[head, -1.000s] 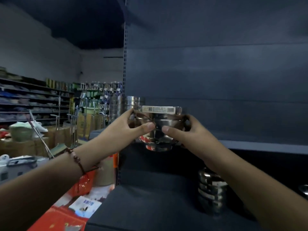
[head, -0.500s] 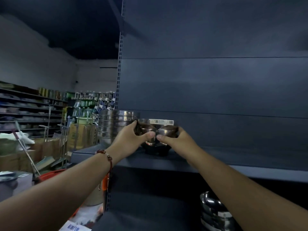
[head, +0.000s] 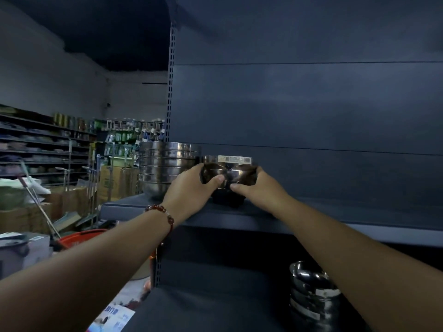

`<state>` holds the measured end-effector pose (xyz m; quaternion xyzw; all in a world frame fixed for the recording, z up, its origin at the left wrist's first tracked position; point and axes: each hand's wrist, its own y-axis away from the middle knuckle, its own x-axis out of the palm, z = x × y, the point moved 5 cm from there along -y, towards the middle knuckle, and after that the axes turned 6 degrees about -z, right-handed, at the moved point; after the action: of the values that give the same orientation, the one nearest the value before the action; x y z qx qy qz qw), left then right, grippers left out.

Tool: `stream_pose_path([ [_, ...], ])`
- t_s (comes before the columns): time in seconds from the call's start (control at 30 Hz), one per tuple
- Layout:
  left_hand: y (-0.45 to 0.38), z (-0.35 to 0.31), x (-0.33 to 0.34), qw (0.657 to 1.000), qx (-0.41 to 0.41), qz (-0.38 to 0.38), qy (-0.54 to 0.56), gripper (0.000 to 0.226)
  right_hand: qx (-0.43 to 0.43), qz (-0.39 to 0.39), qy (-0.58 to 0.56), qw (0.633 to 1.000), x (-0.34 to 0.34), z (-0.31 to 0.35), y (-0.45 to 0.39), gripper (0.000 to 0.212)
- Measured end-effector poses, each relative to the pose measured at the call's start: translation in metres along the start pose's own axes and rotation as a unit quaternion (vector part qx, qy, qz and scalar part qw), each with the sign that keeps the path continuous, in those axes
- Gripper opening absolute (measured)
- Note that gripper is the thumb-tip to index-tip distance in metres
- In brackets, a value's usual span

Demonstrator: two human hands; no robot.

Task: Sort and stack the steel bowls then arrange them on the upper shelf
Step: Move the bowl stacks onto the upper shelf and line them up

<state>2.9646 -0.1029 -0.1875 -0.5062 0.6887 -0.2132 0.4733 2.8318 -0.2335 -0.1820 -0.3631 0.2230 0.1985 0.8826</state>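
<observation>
A small stack of steel bowls (head: 227, 170) with a white barcode label on its rim rests on the upper shelf (head: 311, 220). My left hand (head: 189, 188) grips its left side and my right hand (head: 259, 189) grips its right side, thumbs on the front. Just to the left, touching or nearly so, stands a taller stack of larger steel bowls (head: 165, 164) at the shelf's left end. On the lower shelf (head: 203, 312), another stack of steel bowls (head: 311, 293) stands partly hidden behind my right forearm.
The dark back panel of the shelf unit rises behind the bowls, with a perforated upright post (head: 170, 92) at its left edge. The upper shelf runs on to the right. To the left are shop aisles, cardboard boxes (head: 115, 180) and an orange basket (head: 81, 238).
Both hands carried the small bowl stack up from in front of the shelf edge and set it down on the upper shelf beside the larger stack. The view has tilted upward.
</observation>
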Motion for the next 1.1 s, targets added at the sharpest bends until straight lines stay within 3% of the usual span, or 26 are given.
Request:
stream_pose_path([
  [0.2,0.051,-0.007,-0.011,0.977,0.101,0.042,-0.185,0.069,-0.142,0.009,0.268,0.953,-0.011,0.014,0.059,0.09],
  [0.37,0.104,-0.014,-0.015,0.949,0.168,0.062,-0.258,0.073,-0.185,0.04,0.327,0.926,-0.016,0.002,0.109,0.085],
  [0.53,0.16,-0.021,0.0,0.946,0.188,0.101,-0.246,0.073,-0.207,0.06,0.346,0.913,-0.02,-0.032,0.159,0.083],
  [0.9,0.245,-0.015,0.101,0.925,0.195,0.243,-0.216,0.073,-0.075,0.146,0.39,0.906,-0.02,-0.162,0.234,0.085],
  [1.1,0.271,-0.006,0.157,0.928,0.153,0.297,-0.166,0.072,0.001,0.188,0.364,0.912,-0.016,-0.221,0.25,0.083],
])
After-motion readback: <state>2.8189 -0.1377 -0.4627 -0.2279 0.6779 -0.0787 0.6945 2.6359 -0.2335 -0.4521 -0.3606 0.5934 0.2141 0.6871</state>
